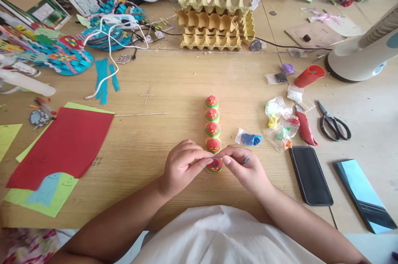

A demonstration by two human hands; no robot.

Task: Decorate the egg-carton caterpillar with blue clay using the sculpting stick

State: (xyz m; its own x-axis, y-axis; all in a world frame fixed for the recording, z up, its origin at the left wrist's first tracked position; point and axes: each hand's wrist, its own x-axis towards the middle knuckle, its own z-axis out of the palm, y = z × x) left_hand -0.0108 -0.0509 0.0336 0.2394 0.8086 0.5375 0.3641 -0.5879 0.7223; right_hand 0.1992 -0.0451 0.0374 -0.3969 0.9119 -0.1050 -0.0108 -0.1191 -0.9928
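A thin blue clay strand [217,157] stretches between my two hands. Thumb and fingers of my left hand [186,166] are pinched on its left end, and my right hand [248,168] is closed at the other end. A small blue tip [246,159] pokes out between my right fingers; I cannot tell whether it belongs to the strand. Below the hands stands a row of egg-carton cups [213,130] topped with red and green clay, with small yellow smiling faces. The nearest cup [214,165] carries blue rings and is partly covered by my fingers.
To the right lie a blue clay packet [250,138], several clay bags [281,125], a red utility knife [306,128], scissors [334,125] and two phones [311,176]. Red paper [65,147] lies left. Egg cartons [214,23] stand at the back; a red cup [309,76] is tilted.
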